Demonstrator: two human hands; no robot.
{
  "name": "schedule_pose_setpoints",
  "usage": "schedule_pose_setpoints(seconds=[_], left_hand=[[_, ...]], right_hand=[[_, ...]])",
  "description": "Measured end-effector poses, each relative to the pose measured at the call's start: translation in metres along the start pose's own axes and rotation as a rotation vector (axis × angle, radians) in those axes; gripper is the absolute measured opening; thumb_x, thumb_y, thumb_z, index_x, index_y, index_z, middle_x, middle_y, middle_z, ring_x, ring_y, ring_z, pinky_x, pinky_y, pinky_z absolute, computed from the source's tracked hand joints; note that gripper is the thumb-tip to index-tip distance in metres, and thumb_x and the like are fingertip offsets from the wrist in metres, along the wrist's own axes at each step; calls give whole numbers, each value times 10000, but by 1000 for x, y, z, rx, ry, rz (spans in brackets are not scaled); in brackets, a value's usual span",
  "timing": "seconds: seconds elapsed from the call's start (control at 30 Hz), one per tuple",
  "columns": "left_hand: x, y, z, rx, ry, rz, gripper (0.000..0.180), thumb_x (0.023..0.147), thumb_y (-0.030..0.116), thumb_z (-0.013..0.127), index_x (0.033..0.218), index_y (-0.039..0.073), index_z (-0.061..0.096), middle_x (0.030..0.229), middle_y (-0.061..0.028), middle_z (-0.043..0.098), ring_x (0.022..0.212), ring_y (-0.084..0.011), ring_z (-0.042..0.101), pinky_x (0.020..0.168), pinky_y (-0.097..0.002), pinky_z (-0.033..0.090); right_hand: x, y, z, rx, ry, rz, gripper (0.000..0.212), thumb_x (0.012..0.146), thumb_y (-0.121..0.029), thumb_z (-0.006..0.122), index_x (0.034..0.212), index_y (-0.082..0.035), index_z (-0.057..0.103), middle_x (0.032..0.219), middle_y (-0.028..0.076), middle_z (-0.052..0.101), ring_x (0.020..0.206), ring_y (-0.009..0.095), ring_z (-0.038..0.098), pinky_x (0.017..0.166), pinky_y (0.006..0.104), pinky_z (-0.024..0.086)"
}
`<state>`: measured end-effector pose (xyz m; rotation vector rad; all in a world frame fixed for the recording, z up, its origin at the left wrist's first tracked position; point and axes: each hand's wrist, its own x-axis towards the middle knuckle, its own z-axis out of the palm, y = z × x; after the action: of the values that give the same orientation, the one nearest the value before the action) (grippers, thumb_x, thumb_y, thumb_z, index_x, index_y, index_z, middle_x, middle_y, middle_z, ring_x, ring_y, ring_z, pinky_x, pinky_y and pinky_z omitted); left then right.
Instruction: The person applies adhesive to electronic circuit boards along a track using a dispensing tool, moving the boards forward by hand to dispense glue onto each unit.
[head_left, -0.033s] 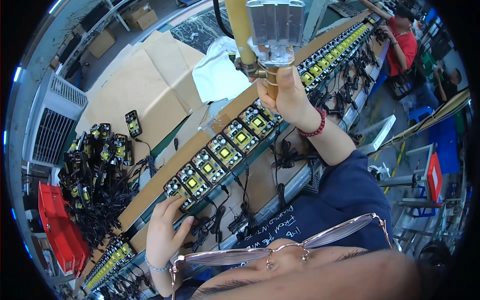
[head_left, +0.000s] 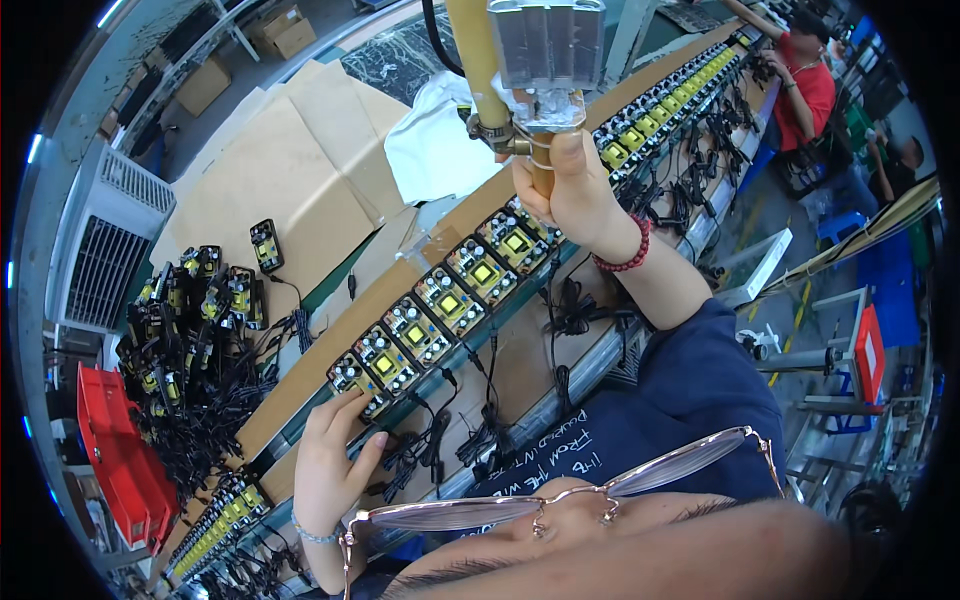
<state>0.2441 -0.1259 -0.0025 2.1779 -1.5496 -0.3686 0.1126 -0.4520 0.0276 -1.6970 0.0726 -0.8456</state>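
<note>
My right hand [head_left: 575,190] is closed around the lower part of a yellow tube-shaped tool [head_left: 478,70], which carries a brass-coloured fitting and a clear-and-grey block. What the tool's lower end touches is hidden behind the hand. Below it runs a slanting row of small circuit boards [head_left: 452,304] in black open cases, with yellow-wrapped transformers. My left hand [head_left: 330,455] lies at the lower left end of this row. Its fingertips touch the last board [head_left: 350,375], and its thumb is spread apart from the fingers.
Black cables [head_left: 488,435] hang along the row's near side. A heap of cased boards [head_left: 185,340] lies at left beside brown cardboard [head_left: 290,160] and a red bin [head_left: 120,455]. White cloth [head_left: 440,150] lies behind the tool. A person in red [head_left: 805,95] works at the far right.
The tool's upper part has shifted very slightly to the left. Otherwise my hands and the boards stay in place.
</note>
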Motion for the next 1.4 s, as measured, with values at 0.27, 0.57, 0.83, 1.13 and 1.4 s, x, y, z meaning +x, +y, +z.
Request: schedule_pose_setpoints(seconds=[0.27, 0.57, 0.83, 1.13, 1.4], left_hand=[[-10, -1, 10, -121, 103, -82, 330, 787, 111, 640, 1097, 10, 591, 1158, -164, 564, 1030, -327, 541, 895, -384, 430], [-28, -27, 53, -148, 628, -388, 376, 856, 93, 562, 1215, -12, 523, 1224, -185, 543, 1114, -310, 533, 934, -386, 407], [-19, -9, 85, -139, 462, -207, 654, 822, 132, 540, 1381, -75, 269, 1367, -314, 350, 1260, -420, 387, 1039, -422, 313], [4, -13, 92, -153, 489, -87, 549, 798, 154, 562, 1291, -48, 430, 1266, -334, 447, 1184, -450, 444, 1005, -449, 341], [6, -23, 99, -104, 536, -42, 476, 797, 118, 561, 1236, -51, 494, 1239, -313, 487, 1133, -424, 492, 980, -441, 367]], right_hand=[[3, 5, 3, -106, 34, -8, 754, 819, -753, 301, 643, -37, 456, 446, -21, 371, 360, 47, 355, 337, 197, 281], [8, 2, 4, -99, 44, -37, 743, 824, -742, 310, 682, -30, 469, 451, -20, 374, 366, 47, 360, 339, 194, 290], [13, -15, -8, -63, -28, -5, 713, 842, -723, 285, 684, -44, 436, 459, -6, 368, 367, 57, 357, 334, 201, 287], [2, -16, 2, 5, -83, 129, 975, 774, -809, 212, 1176, 44, 459, 500, -37, 347, 392, 51, 307, 370, 196, 256], [-1, 8, 7, -2, -66, 43, 718, 838, -713, 311, 874, -16, 482, 481, -17, 394, 400, 42, 367, 372, 200, 292]])
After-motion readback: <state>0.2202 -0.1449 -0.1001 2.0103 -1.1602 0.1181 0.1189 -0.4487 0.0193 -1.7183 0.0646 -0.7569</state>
